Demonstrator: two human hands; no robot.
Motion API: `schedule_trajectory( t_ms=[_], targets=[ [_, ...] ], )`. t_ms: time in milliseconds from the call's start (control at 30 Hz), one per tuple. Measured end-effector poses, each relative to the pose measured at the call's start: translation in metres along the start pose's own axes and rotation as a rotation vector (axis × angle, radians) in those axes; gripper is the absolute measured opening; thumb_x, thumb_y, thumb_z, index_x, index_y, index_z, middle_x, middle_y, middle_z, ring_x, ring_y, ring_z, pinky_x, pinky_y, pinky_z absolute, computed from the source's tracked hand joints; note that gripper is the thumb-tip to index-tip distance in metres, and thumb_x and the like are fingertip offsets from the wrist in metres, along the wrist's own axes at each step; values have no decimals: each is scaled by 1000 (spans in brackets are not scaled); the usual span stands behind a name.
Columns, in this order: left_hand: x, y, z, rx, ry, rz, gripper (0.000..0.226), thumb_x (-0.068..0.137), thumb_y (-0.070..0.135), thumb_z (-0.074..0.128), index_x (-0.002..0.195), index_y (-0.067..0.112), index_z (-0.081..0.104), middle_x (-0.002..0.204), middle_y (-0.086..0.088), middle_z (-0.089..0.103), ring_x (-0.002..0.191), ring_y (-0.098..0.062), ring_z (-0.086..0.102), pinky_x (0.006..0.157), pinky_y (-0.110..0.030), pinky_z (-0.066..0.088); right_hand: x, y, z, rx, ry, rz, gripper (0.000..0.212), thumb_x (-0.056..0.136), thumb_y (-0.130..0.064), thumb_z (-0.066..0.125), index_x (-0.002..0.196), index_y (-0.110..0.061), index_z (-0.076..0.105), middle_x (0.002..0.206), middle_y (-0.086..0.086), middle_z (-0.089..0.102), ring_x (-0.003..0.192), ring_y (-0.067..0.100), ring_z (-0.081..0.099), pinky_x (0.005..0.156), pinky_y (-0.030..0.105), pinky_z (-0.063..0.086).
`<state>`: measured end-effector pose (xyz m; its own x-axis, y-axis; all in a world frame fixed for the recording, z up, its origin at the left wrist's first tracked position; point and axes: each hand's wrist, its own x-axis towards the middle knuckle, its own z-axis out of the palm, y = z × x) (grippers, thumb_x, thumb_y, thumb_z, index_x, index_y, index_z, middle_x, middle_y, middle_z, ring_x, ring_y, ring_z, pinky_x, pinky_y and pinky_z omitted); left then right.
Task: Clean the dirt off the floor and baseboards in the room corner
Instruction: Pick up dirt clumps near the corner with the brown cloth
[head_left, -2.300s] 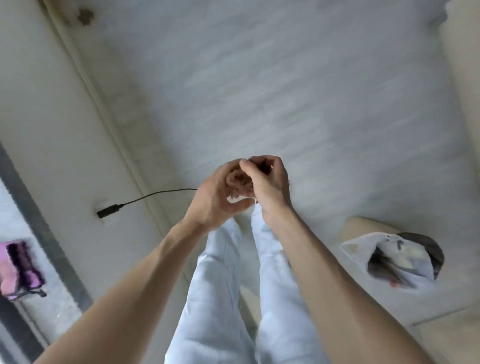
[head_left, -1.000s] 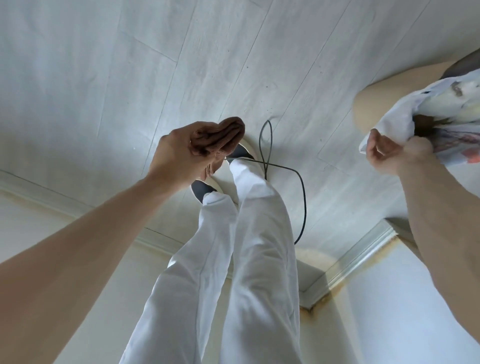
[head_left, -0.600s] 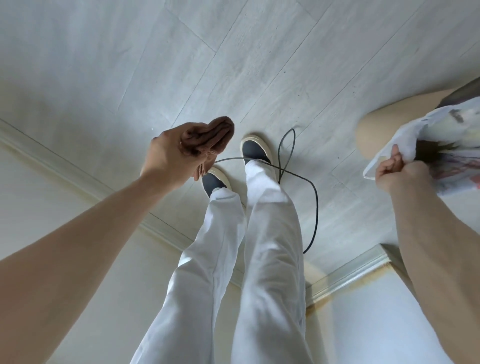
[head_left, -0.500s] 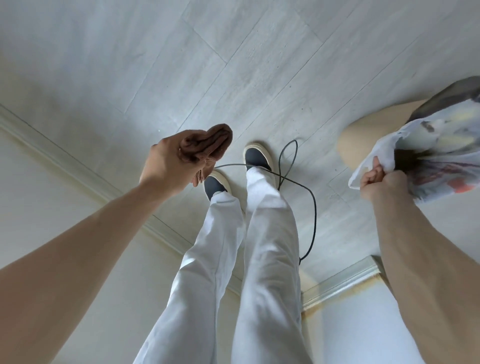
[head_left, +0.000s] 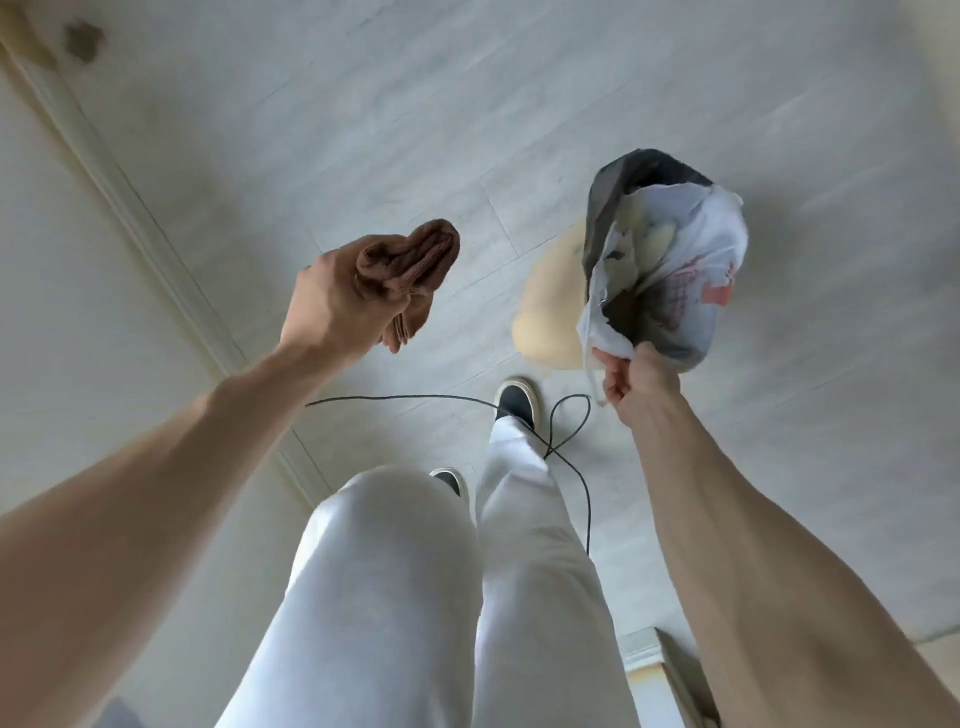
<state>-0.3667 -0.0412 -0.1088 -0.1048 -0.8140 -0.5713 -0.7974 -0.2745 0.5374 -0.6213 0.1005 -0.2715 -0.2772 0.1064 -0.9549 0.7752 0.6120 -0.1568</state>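
My left hand (head_left: 332, 306) grips a bunched brown cloth (head_left: 410, 265), held in the air above the pale floor (head_left: 363, 130). My right hand (head_left: 636, 382) pinches the rim of a white plastic bag (head_left: 670, 260) with rubbish inside and a dark liner; the bag hangs open off the floor. A white baseboard (head_left: 135, 218) runs diagonally along the left wall. A dark dirt spot (head_left: 83, 39) lies on the floor at the far upper left, next to the baseboard.
A thin black cable (head_left: 566, 452) loops across the floor by my dark shoes (head_left: 514, 402) and white trousers (head_left: 415, 597). A beige rounded object (head_left: 548, 312) stands behind the bag. Another baseboard corner (head_left: 654, 654) sits at lower right.
My right hand has lifted the bag up and towards the middle of the view. The view has swung, so the dirt spot at upper left shows again. My left hand keeps the cloth.
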Motion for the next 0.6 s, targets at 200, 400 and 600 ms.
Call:
schedule_trajectory(
  t_ms=[200,400,600],
  targets=[
    [22,0,-57,-120,136,30,22,86,12,67,100,29,71,60,8,69,51,-12,67,54,-7,45,-40,-39,70,-203,50,-163,18,97,-24,53,93,-8,60,70,8,74,43,11,47,43,19,42],
    [78,-35,-110,-144,242,-48,31,85,19,72,91,49,66,64,0,72,51,-3,66,56,-9,49,-51,-93,142,-428,117,-326,27,98,-27,61,78,-8,62,52,2,63,36,11,45,39,19,41],
    [177,-76,-159,-301,239,-185,21,80,27,69,99,32,73,58,1,70,52,-14,69,58,-22,57,-17,-138,250,-731,247,-392,36,93,-35,60,80,-3,72,53,5,67,51,23,56,76,43,61]
  ],
)
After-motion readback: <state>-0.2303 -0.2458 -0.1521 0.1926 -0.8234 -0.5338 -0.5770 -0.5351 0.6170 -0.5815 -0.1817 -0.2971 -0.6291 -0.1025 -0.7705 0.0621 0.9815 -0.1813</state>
